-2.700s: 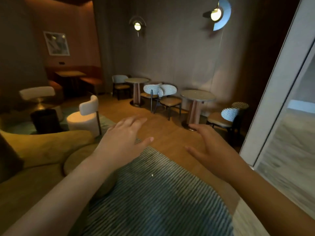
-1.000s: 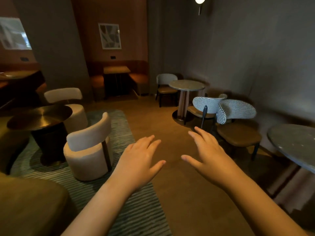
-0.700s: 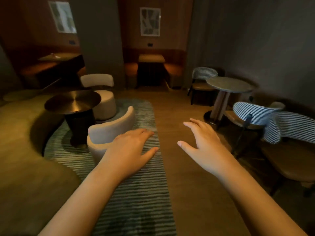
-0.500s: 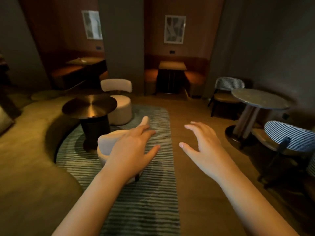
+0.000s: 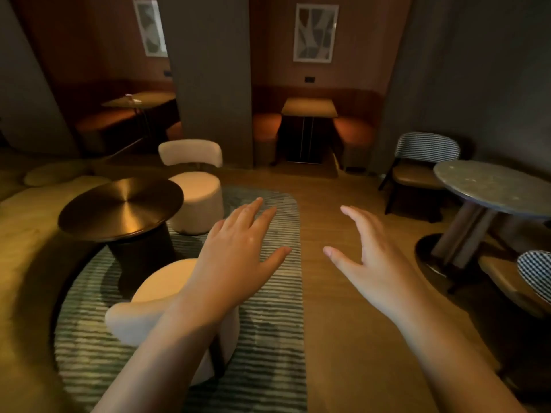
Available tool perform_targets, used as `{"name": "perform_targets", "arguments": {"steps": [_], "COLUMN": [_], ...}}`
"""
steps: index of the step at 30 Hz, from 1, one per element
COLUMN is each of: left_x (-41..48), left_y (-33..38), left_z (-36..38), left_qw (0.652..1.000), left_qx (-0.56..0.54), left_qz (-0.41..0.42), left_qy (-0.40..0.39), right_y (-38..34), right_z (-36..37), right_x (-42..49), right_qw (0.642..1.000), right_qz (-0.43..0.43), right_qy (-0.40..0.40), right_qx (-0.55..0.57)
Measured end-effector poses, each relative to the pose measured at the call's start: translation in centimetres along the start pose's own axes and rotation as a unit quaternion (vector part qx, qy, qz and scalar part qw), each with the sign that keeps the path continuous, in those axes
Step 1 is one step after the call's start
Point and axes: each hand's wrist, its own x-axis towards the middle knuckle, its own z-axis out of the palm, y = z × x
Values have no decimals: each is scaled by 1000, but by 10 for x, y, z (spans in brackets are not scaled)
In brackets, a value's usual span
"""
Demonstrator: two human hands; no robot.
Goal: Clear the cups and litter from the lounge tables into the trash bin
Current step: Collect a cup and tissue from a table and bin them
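Observation:
My left hand and my right hand hover in front of me over the floor, palms down, fingers spread, holding nothing. Far off at the back left stands a booth table with a small pale object on it, too small to identify. The round brass table at my left, the booth table straight ahead and the round stone table at my right show nothing on their tops. No trash bin is in view.
Two cream chairs flank the brass table on a striped green rug. A yellow sofa curves along the left. Patterned chairs stand by the stone table. A grey pillar splits the booths. Wooden floor runs ahead.
I have walked into the lounge and my view has swung left. The booths, brass table and cream chairs have come nearer; both hands stay spread and hold nothing.

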Motion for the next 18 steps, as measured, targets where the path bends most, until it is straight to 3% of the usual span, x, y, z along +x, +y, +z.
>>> {"name": "perform_targets", "arguments": {"steps": [9, 13, 18], "left_x": [221, 287, 370], "left_y": [-38, -76, -132], "left_z": [61, 78, 114], "left_qw": [990, 979, 971], "left_qx": [69, 100, 61], "left_qz": [-96, -161, -220], "left_qy": [77, 70, 67], "right_y": [93, 102, 126], "right_z": [21, 49, 108], "right_x": [264, 365, 477], "right_qw": [991, 980, 962], "right_qz": [-121, -174, -224], "right_qy": [-57, -88, -136], "right_qx": [17, 46, 72]}}
